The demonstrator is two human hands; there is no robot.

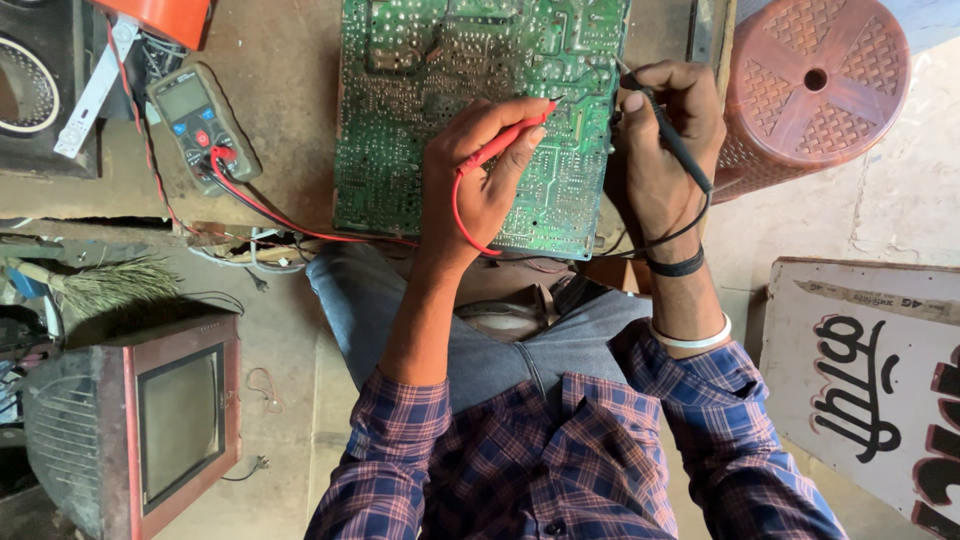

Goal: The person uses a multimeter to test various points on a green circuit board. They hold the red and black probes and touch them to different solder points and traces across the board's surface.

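Observation:
A large green circuit board [450,60] lies solder side up on the worn workbench [280,80]. My left hand [480,175] grips a red test probe [505,142], its tip touching the board near the right middle. My right hand [660,140] grips a black test probe [672,135], its tip at the board's right edge. The red lead [280,215] runs left across the bench to a grey multimeter [200,125] lying at the upper left.
A reddish plastic stool [815,85] stands at the right of the bench. On the floor at the lower left sits a small old television [150,425], with a broom [110,285] above it. A painted signboard [870,385] leans at the lower right. A speaker [30,90] sits at the far left.

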